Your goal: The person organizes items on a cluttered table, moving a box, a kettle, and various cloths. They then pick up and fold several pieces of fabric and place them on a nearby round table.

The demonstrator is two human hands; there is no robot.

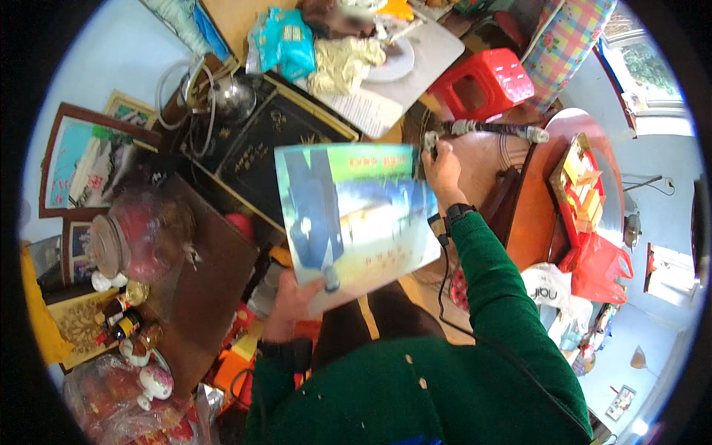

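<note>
A large glossy printed sheet [384, 222] with blue, green and white picture areas and writing is tilted in front of me. My left hand [289, 303] grips its lower left corner, with the thumb on the front. My right hand [445, 169] is by its right edge, fingers curled around a small grey object [430, 142] whose kind is unclear. A watch [460, 211] is on the right wrist. Just beyond that hand lies a dark rod-like thing [489, 129] with a pale end. The sheet hides part of a black cabinet panel [256, 150] with gold decoration.
A red plastic stool [484, 83] stands ahead on the right. Turquoise packaging [286, 41] and a crumpled cream cloth [342, 64] lie ahead. Framed pictures [92, 167], a large lidded jar [139, 239] and bottles [128, 324] crowd the left. A red bag [601, 267] is at right.
</note>
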